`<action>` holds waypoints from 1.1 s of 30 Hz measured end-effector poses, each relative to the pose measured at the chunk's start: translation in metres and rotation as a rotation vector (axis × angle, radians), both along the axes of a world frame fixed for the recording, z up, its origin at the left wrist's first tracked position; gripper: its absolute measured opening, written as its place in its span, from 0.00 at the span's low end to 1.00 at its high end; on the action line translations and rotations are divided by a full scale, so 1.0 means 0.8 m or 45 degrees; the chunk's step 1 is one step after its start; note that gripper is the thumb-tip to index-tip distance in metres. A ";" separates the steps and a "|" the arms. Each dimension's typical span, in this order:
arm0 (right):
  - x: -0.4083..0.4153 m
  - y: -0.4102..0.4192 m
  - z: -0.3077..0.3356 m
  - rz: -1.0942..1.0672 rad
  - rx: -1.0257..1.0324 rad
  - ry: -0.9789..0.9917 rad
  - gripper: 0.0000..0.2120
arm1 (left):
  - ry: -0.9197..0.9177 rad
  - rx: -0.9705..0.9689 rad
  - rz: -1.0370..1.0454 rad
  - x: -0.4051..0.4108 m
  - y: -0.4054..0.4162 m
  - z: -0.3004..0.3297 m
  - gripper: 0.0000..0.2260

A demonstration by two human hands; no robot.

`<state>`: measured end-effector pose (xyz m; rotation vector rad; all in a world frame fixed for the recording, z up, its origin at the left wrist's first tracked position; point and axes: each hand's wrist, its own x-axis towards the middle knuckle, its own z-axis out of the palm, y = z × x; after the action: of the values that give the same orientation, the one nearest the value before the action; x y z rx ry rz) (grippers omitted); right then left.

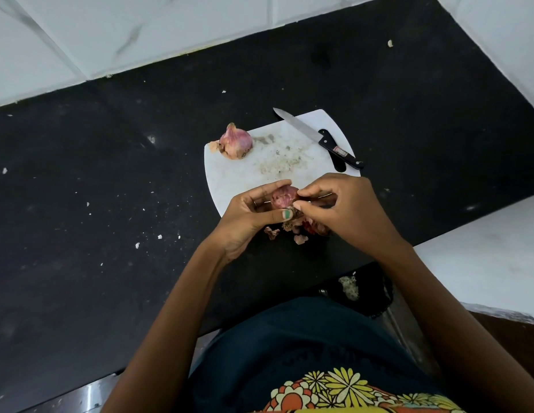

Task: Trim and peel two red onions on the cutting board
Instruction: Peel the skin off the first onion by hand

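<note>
The white cutting board [259, 174] lies flat on a black counter [95, 189]. It has round corners and is scratched and dirty in the middle. Its near edge is close to the front edge of the counter. There is lots of bare black counter to the left of the board and behind it. White specks dot that counter. White tiles [140, 31] meet the counter far behind the board.

The left hand [247, 216] cups a red onion [283, 196] just over the near edge of the board. Its fingers curl round the onion, and the thumb with a green nail presses the front. The right hand [346, 210] touches the same onion from the right. Its fingertips are pinched together on a bit of dry skin at the onion's end. The onion looks round, pinkish red and streaky.

Torn onion skins [295, 231] lie in a crinkly pile under the hands, by the near edge of the board.

The other onion [235, 141] sits on the far left corner of the board, still in its papery skin, with a pointy top.

A knife [316, 138] lies along the far right edge of the board. Its shiny blade tip pokes past the edge. Its handle is black.
</note>
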<state>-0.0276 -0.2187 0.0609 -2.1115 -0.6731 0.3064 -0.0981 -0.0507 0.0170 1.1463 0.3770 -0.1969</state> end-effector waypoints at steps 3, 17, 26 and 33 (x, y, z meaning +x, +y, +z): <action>0.002 -0.001 0.001 0.004 -0.011 -0.019 0.08 | 0.006 -0.009 -0.009 0.000 0.000 -0.001 0.25; 0.008 -0.005 -0.001 -0.070 0.070 0.169 0.06 | 0.003 -0.036 0.010 0.002 -0.003 -0.003 0.23; -0.007 -0.003 -0.011 -0.042 0.136 -0.063 0.06 | -0.045 -0.041 0.008 0.004 -0.002 0.001 0.24; -0.016 0.004 -0.021 -0.109 0.174 -0.190 0.02 | -0.065 -0.014 -0.001 0.002 -0.001 0.003 0.24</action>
<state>-0.0406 -0.2157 0.0441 -2.0393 -0.6684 0.0543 -0.0965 -0.0513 0.0192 1.1387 0.3302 -0.1698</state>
